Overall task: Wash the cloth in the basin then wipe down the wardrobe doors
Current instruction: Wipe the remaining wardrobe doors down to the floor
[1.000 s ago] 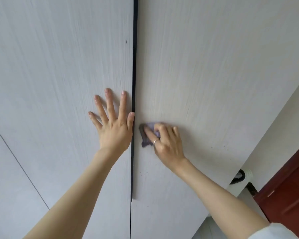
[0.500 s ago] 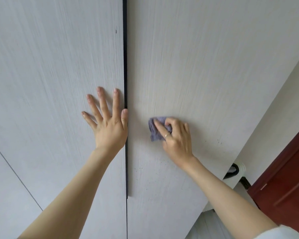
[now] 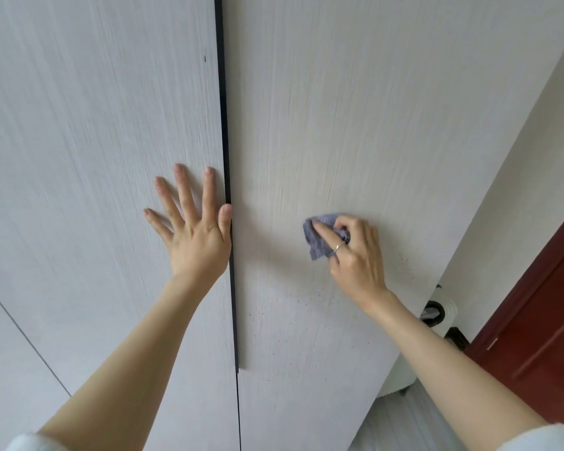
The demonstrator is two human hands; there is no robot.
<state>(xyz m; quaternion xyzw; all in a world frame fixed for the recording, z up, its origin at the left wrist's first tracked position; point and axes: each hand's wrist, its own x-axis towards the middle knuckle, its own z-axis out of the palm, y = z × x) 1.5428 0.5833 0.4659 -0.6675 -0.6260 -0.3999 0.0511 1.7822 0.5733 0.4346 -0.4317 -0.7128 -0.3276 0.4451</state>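
Two pale, wood-grain wardrobe doors fill the view, seen from a head-worn camera angled upward, with one dark vertical gap [image 3: 223, 131] running between them. The left hand [image 3: 194, 236] lies flat against the left door [image 3: 95, 141], its four fingers spread wide and straight, the thumb resting right at the edge of the gap; it holds nothing. The right hand [image 3: 355, 252] is on the right door [image 3: 355, 109], fingers curled over one small bluish-purple cloth [image 3: 319, 237] and pressing it against the panel. The cloth is bunched, its folds showing to the left of the fingers and partly hidden under them. One thin ring [image 3: 338, 247] shows on a finger of the right hand. The two hands sit at roughly the same height, well apart, on either side of the gap. Small dark specks [image 3: 306, 297] dot the right door below the cloth and near its right edge. One thin diagonal seam [image 3: 23, 333] crosses the lower left of the left door. Both forearms are bare, with one pale sleeve cuff [image 3: 541, 439] at the lower right corner and another at the lower left. To the right of the wardrobe stands a pale wall [image 3: 518, 157], and beyond it one dark red-brown door [image 3: 534, 336]. A black and white object [image 3: 437, 314] sits in the corner between wardrobe and wall; what it is cannot be told.
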